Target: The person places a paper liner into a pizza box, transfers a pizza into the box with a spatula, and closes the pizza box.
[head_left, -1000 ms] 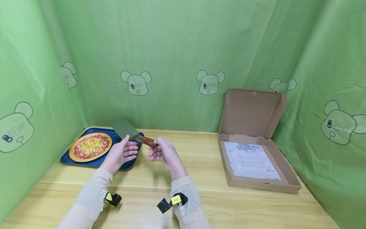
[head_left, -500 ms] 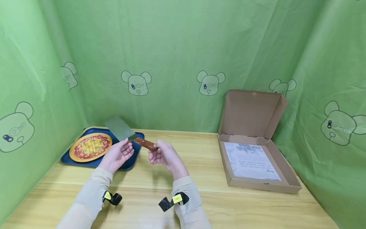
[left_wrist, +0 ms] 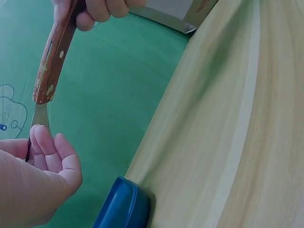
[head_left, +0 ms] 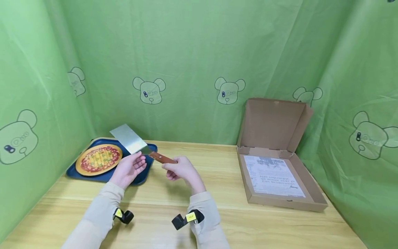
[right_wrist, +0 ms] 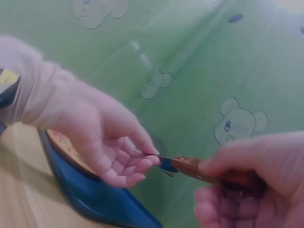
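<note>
Both my hands hold a metal spatula with a riveted wooden handle [head_left: 162, 158] and a broad flat blade [head_left: 129, 138]. My right hand [head_left: 181, 169] grips the far end of the handle, thumb along it. With thumb and fingertips, my left hand [head_left: 128, 169] pinches the metal at the base of the blade, as the left wrist view also shows at the blade's neck [left_wrist: 41, 114]. In the head view the blade overlaps the back right of a blue tray [head_left: 141, 177]. On the tray's left part lies a round pizza [head_left: 98, 159] with red and yellow topping.
An open cardboard pizza box [head_left: 287, 204] stands on the right of the wooden table [head_left: 224, 180], lid raised, with a printed sheet [head_left: 272, 176] inside. Green curtains [head_left: 189, 52] close off the back and both sides.
My left fingers have closed from spread to a pinch on the blade's base. My right hand has shifted its grip on the handle. The blade has moved left and tilted, now shining.
</note>
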Demonstrator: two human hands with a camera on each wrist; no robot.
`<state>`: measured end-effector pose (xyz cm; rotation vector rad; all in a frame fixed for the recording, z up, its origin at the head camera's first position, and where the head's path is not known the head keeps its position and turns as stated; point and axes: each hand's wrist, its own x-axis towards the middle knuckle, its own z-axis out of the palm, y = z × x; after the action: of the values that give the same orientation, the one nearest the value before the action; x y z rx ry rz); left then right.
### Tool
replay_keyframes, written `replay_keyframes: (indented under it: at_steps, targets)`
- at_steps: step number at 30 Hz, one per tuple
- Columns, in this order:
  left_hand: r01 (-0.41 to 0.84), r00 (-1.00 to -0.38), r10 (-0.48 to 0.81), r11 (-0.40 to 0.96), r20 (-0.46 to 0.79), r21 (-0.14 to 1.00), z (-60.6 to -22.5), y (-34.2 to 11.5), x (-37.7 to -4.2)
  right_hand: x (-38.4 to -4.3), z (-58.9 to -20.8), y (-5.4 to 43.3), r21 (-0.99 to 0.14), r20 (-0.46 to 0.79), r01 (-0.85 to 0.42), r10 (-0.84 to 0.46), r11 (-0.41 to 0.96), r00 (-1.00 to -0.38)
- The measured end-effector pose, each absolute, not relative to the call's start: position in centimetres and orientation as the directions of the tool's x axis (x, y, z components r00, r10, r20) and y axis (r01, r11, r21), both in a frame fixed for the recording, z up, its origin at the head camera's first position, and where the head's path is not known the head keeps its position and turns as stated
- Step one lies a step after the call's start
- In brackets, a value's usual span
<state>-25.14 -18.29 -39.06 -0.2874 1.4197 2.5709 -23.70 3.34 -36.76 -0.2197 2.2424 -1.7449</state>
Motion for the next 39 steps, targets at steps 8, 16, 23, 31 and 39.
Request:
replay_keyframes:
  at_steps: [8, 16, 23, 31, 39]
  targets:
    - [-0.226, -0.972, 0.048, -0.455, -0.23, 0.861, -39.3, -17.5, -25.0, -22.6, -36.2, 2.0, -0.752, 0.062, -0.119, -0.11, 0.648, -0.992]
    - [-0.217, -0.975, 0.048, -0.43, -0.217, 0.876, -39.5, -16.4, -25.0, -22.3, -36.4, 1.2, -0.502, 0.154, -0.14, -0.071, 0.853, -0.986]
    - [-0.206, -0.977, 0.047, -0.427, -0.206, 0.88, -39.8, -15.7, -24.9, -22.4, -36.6, 1.0, -0.433, 0.123, -0.061, -0.008, 0.899, -0.992]
    - [-0.187, -0.981, 0.038, -0.406, -0.189, 0.894, -39.9, -15.1, -24.6, -22.4, -37.1, 1.1, -0.414, 0.133, -0.027, 0.031, 0.91, -0.991]
    - [-0.198, -0.98, 0.05, -0.378, -0.194, 0.904, -40.1, -14.8, -24.4, -22.5, -37.6, 1.0, -0.381, 0.13, -0.018, 0.034, 0.924, -0.991]
